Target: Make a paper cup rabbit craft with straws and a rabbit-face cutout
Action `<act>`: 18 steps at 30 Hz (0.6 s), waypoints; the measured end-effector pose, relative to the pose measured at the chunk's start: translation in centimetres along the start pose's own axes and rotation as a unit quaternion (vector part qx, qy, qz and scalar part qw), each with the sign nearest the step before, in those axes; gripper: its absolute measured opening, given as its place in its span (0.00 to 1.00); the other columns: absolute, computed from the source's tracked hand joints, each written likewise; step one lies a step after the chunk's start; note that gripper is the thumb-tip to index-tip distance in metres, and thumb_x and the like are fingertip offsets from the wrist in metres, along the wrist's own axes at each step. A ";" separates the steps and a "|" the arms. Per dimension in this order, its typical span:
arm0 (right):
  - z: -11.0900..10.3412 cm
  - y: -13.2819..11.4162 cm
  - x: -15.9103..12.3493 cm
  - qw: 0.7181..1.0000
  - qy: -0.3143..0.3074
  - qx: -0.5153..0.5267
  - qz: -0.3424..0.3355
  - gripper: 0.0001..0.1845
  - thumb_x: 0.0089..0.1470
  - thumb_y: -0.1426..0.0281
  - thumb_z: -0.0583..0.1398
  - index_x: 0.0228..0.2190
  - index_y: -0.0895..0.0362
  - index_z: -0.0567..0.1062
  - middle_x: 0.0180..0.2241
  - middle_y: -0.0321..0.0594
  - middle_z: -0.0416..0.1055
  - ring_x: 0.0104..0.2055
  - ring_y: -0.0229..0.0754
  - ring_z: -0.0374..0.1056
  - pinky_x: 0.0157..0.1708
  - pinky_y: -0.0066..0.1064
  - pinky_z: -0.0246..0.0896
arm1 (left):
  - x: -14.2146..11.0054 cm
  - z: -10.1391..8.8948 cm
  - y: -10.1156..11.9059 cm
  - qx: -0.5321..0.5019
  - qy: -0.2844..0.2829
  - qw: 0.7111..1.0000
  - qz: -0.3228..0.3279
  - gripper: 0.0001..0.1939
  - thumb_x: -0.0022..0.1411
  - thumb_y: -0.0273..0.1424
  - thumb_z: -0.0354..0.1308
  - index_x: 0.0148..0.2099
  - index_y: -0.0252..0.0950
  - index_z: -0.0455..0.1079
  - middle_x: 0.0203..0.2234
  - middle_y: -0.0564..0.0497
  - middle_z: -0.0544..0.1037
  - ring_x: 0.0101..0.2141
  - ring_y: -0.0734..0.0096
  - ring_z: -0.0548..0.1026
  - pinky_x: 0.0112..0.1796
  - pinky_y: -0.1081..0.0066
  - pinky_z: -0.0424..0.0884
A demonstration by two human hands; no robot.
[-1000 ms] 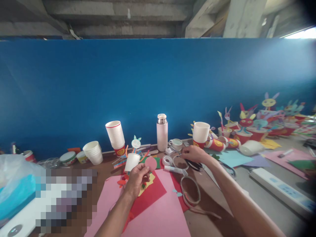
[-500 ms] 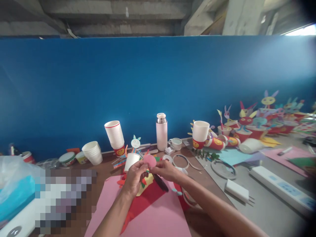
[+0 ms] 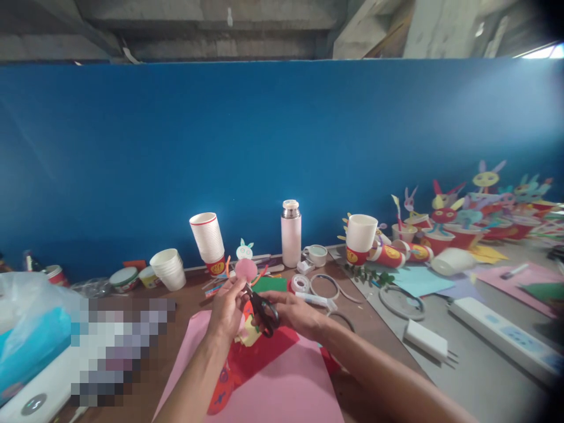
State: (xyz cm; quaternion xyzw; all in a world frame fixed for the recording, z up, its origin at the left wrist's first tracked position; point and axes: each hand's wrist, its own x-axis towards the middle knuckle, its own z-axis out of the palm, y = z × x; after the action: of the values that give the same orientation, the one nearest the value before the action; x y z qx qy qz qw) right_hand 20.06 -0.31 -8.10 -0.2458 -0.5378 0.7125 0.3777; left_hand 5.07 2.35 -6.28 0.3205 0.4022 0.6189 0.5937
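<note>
Blue board point(image 3: 282, 153) runs along the back of a brown worktable point(image 3: 365, 364), under a concrete ceiling point(image 3: 211, 29). We find a pink paper disc point(image 3: 245, 269) raised above the table's middle, with a small paper rabbit face point(image 3: 244, 251) just behind it. The disc is flat and round, and its lower edge meets the blades of black-handled scissors point(image 3: 264, 314). We cannot tell whether the blades have entered the paper.

The left hand point(image 3: 227, 311) is closed in a pinch on the disc's lower part. The right hand point(image 3: 291, 311) is curled around the scissors, which point up and left; we cannot tell how far the blades stand open. The two hands are close together, with the scissors between them.

Beneath the hands lie a pink paper sheet point(image 3: 264, 382) and a red paper sheet point(image 3: 259, 355). Nearby we record a green paper piece point(image 3: 268, 285), a tape roll point(image 3: 300, 284), a glue stick point(image 3: 314, 299), a white-and-pink flask point(image 3: 291, 234) and a tilted stack of paper cups point(image 3: 207, 238). Finished paper-cup rabbits point(image 3: 467, 217) crowd the far right.
</note>
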 end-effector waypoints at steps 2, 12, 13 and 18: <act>0.0 0.1 -0.1 1.000 -0.024 0.000 0.003 0.23 0.45 0.64 0.62 0.43 0.58 0.67 0.26 0.37 0.70 0.27 0.37 0.67 0.30 0.29 0.60 | 0.1 0.0 -0.2 -0.012 -0.019 1.000 -0.005 0.11 0.39 0.29 0.65 0.22 0.33 0.64 0.15 0.60 0.67 0.16 0.85 0.64 0.19 0.83 0.59; -1.0 0.3 0.0 0.994 0.051 -0.025 -0.096 0.23 0.49 0.53 0.56 0.38 0.58 0.63 0.24 0.33 0.64 0.25 0.33 0.61 0.26 0.26 0.53 | 1.0 -1.3 0.1 -0.040 0.002 0.999 -0.022 0.10 0.41 0.24 0.64 0.27 0.34 0.65 0.21 0.55 0.72 0.23 0.77 0.72 0.20 0.80 0.64; -0.9 0.1 -0.1 0.993 0.049 -0.032 -0.100 0.23 0.49 0.52 0.56 0.38 0.57 0.63 0.25 0.34 0.64 0.27 0.34 0.61 0.28 0.27 0.54 | 1.3 -1.6 0.4 -0.048 0.013 0.999 -0.013 0.10 0.41 0.24 0.63 0.27 0.34 0.65 0.20 0.57 0.71 0.21 0.80 0.70 0.18 0.81 0.62; 0.2 -0.3 -0.4 0.991 0.039 -0.088 -0.093 0.24 0.46 0.52 0.58 0.37 0.57 0.63 0.25 0.33 0.62 0.27 0.34 0.60 0.29 0.28 0.55 | 1.8 -2.2 2.7 -0.080 -0.004 0.997 0.020 0.06 0.45 0.22 0.60 0.25 0.33 0.65 0.17 0.58 0.68 0.17 0.84 0.65 0.16 0.82 0.60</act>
State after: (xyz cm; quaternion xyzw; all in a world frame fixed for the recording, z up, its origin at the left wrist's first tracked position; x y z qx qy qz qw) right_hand 20.22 -0.68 -7.75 -0.2543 -0.6037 0.6140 0.4404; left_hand 1.65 3.97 -5.10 0.2818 0.3425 0.6598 0.6066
